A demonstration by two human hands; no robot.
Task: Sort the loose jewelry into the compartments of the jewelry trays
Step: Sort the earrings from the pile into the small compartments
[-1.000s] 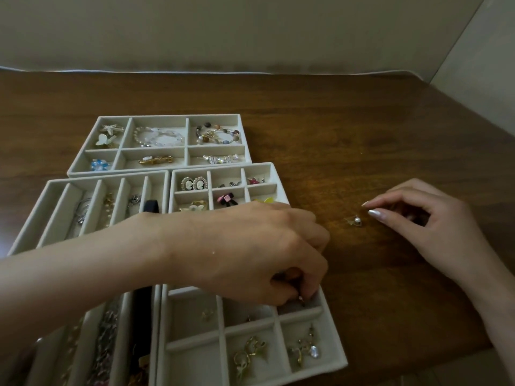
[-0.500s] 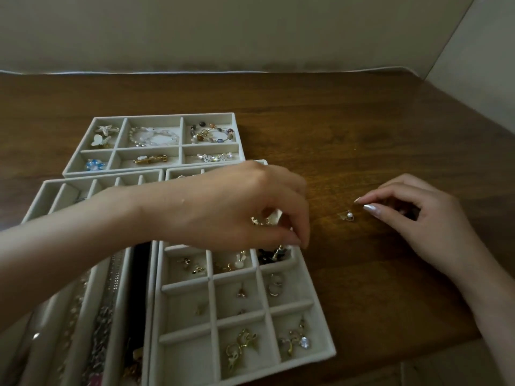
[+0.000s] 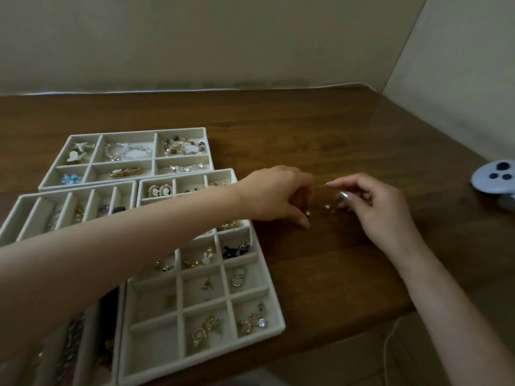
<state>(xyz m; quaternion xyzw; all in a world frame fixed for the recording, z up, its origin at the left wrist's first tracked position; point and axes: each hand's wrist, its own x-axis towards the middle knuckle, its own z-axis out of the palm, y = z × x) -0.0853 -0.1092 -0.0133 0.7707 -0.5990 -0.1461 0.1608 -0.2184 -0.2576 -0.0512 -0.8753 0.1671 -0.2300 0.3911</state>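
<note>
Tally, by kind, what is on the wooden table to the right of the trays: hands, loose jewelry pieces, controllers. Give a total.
Hands: 2 (left hand, right hand)
Loose jewelry pieces: 2 (bead piece pinched by the left hand, pearl piece beside the right hand)
Controllers: 1 (white controller)
Total: 5

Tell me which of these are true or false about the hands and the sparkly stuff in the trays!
1. The left hand pinches a small pearl piece on the table. True.
2. The cameo earrings lie on the bare table. False: they sit in a small tray.
3. The blue flower is in the far tray. True.
4. The right hand holds a bracelet. False: the bracelets lie in the far tray.
</note>
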